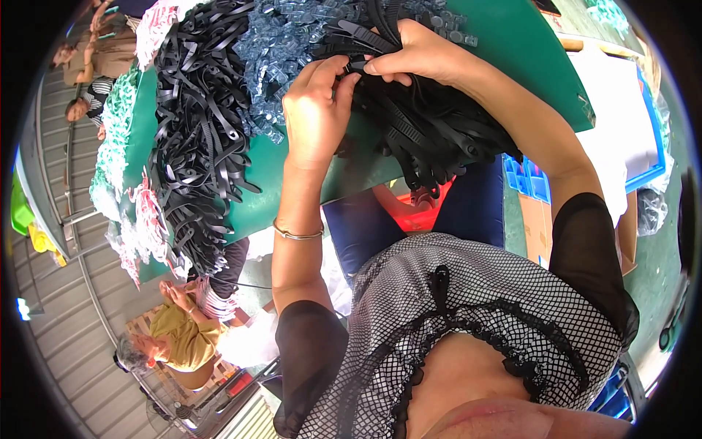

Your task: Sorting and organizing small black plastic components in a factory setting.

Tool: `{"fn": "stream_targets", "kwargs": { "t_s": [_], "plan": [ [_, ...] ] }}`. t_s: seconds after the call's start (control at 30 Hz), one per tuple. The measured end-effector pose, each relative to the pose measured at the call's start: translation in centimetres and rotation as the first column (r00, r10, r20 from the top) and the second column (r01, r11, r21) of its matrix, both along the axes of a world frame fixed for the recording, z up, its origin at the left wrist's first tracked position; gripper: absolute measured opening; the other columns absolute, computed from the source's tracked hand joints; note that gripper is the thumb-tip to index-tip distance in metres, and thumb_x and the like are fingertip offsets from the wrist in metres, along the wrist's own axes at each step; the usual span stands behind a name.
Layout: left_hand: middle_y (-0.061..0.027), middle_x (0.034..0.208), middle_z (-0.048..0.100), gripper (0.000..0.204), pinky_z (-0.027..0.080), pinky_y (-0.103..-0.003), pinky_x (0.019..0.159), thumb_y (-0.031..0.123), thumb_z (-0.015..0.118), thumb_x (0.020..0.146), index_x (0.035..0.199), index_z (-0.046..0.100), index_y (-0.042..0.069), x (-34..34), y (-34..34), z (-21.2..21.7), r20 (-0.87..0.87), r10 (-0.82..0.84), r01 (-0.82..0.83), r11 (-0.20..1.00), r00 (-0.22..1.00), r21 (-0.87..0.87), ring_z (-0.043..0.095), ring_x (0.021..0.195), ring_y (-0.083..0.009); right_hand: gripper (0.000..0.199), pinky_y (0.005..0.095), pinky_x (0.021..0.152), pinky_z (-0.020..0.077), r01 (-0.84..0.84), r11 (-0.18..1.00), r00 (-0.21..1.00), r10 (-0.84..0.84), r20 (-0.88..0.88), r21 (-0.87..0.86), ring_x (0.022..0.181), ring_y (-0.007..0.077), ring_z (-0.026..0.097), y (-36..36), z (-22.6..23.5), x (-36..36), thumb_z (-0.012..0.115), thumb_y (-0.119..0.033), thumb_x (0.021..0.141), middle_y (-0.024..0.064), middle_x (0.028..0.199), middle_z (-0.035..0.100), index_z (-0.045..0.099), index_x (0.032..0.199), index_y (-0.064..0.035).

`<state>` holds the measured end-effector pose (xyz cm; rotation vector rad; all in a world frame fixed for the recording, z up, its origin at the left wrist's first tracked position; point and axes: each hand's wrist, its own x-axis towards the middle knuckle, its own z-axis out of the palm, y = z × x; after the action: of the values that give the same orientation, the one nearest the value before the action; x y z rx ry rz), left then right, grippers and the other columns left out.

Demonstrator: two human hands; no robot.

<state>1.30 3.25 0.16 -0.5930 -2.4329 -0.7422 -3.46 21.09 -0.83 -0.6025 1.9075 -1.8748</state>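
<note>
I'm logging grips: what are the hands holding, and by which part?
Left hand and right hand pinch a black strap; the exact part is too small and covered to tell.

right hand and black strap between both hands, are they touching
Touching: in the head view, the right hand has its thumb tip on the black strap.

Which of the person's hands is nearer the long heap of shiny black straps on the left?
Left. The left hand is right of that black heap, translucent blue plastic pieces lying between; the right hand is farther right, beyond the left hand.
</note>
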Motion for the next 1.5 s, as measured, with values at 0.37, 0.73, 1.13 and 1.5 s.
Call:
{"fn": "stream_targets", "kwargs": {
  "t_s": [0.37, 0.73, 1.13, 1.5],
  "plan": [
    [-0.0112, 0.079, 0.061, 0.02, 0.049, -0.029, 0.057, 0.003, 0.068, 0.07, 0.089, 0.062, 0.001, 0.2, -0.6, 0.5, -0.122, -0.029, 0.008, 0.986, 0.992, -0.165, 0.06, 0.063, -0.0223, 0.017, 0.0212, 0.043, 0.0371, -0.025, 0.999, 1.0, 0.025, -0.004, 0.022, 0.045, 0.0082, 0.047, -0.8, -0.1, -0.1, 0.066, -0.016, 0.069, 0.0043, 0.059, 0.055, 0.057, 0.072, -0.0014],
    [-0.0061, 0.086, 0.059, 0.018, 0.046, -0.025, 0.066, 0.003, 0.057, 0.083, 0.1, 0.059, -0.005, 0.2, 1.9, 0.7, 0.391, -0.194, -0.004, 0.892, 0.9, 0.451, 0.055, 0.074, -0.0128, 0.028, 0.0256, 0.045, 0.0466, -0.05, 0.999, 0.999, 0.05, 0.0, -0.02, 0.051, 0.0136, 0.059, 1.8, -0.7, -0.2, 0.071, -0.03, 0.065, 0.0063, 0.06, 0.062, 0.064, 0.067, -0.0026],
    [-0.0079, 0.095, 0.061, 0.02, 0.043, -0.029, 0.077, 0.018, 0.056, 0.086, 0.099, 0.059, 0.003, -1.3, -3.5, -1.7, 0.725, -0.398, -0.276, 0.736, 0.562, 0.618, 0.055, 0.084, -0.0187, 0.016, 0.0288, 0.055, 0.0466, -0.219, 0.964, 0.951, 0.176, -0.256, -0.15, 0.062, 0.0178, 0.061, -0.9, -4.0, -3.3, 0.069, -0.008, 0.07, 0.0116, 0.068, 0.063, 0.062, 0.074, 0.0064],
    [-0.0026, 0.081, 0.056, 0.017, 0.04, -0.025, 0.067, 0.021, 0.055, 0.087, 0.088, 0.058, 0.004, -0.6, -3.0, -0.4, 0.733, -0.388, -0.226, 0.779, 0.559, 0.585, 0.049, 0.073, -0.0131, 0.037, 0.0374, 0.057, 0.0334, -0.217, 0.958, 0.961, 0.176, -0.214, -0.186, 0.059, 0.0186, 0.04, -1.9, -1.4, -2.0, 0.07, -0.02, 0.076, 0.0085, 0.063, 0.046, 0.044, 0.06, -0.0001]
  ]
}}
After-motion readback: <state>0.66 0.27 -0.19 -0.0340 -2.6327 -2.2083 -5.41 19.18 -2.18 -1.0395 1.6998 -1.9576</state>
